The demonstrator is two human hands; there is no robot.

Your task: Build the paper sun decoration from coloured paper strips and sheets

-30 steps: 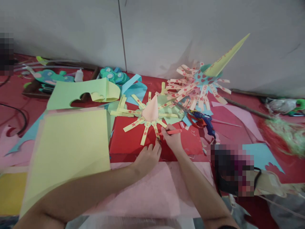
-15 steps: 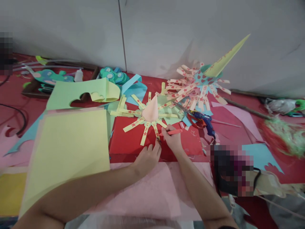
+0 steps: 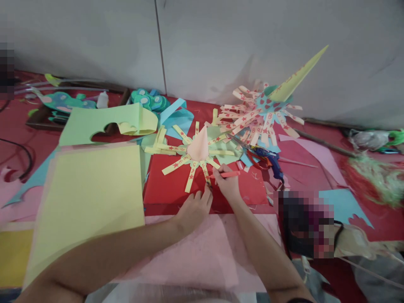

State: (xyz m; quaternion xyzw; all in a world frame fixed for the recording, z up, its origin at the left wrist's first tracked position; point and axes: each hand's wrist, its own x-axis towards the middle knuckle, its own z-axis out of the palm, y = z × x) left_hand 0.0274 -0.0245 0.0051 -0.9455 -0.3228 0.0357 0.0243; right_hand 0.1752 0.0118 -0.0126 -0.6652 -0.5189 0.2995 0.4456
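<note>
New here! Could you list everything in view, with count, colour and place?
Marker: one, reddish, centre
Cone craft: one, pink with yellow strips, centre
Board: one, red, beneath it
Sheets: stack, yellow topmost, left
Cutout sheet: one, green, behind stack
Tray: one, brown, back left
Bottle: one, white, at tray
Round cutouts: several, teal, beside tray
Spiked craft: one, multicoloured, back right
Glue gun: one, blue, right
Scissors: one, orange handles, beside it
Strands: tangle, green and red, far right
Paper scraps: many, mixed, scattered
Table: one, red, beneath
Wall: one, grey, back
Left hand: one, fingertips at strip
Right hand: one, holding marker
</note>
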